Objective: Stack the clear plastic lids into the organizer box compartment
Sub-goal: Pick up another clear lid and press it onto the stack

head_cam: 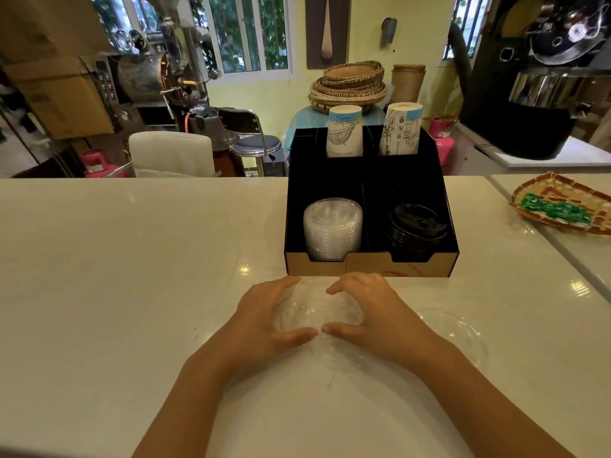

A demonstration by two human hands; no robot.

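Observation:
A clear domed plastic lid (315, 309) sits on the white counter just in front of the organizer box (370, 264). My left hand (264, 322) cups its left side and my right hand (373, 312) its right side, thumbs nearly touching at the near edge. Another clear lid (459, 332) lies flat on the counter to the right of my right hand. The box's front left compartment holds a stack of clear lids (332, 229). The front right compartment holds black lids (416, 229).
Two upside-down paper cup stacks (344, 130) (401, 128) stand in the box's back compartments. A woven tray with green packets (562, 206) rests at the counter's right. Chairs, baskets and coffee machines stand beyond the counter's far edge.

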